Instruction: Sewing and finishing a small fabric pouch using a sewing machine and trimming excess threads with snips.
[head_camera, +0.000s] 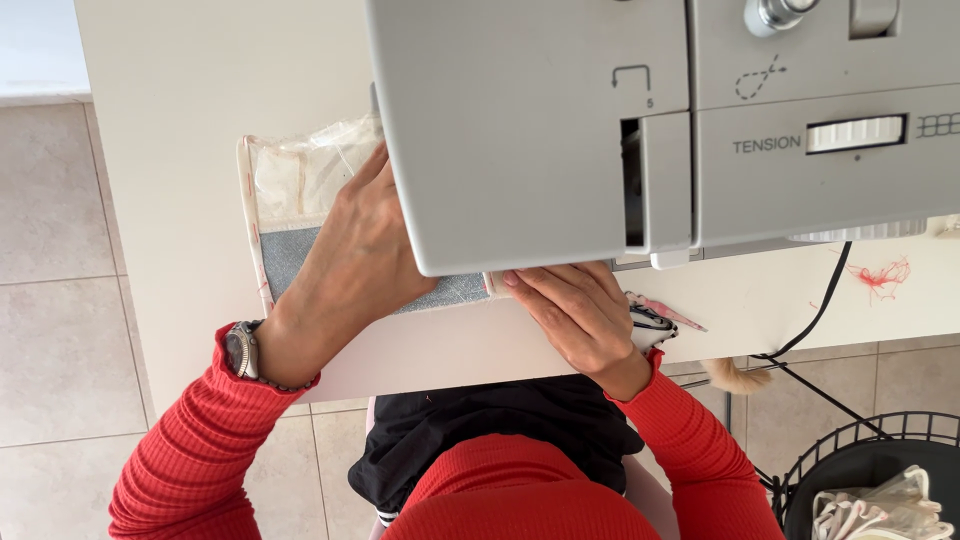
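I see my left hand (345, 270) flat on the fabric piece (290, 215), fingers spread, gripping nothing; my right hand (575, 310) presses its edge beside the sewing machine (560, 130). Mid-seam, I judge; steady feeding matters.

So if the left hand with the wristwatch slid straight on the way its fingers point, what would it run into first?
Most likely the grey sewing machine body. The left hand lies flat on the grey and cream fabric piece, fingers pointing up and under the machine's head. Its fingertips are already hidden there, so how close they are is unclear.
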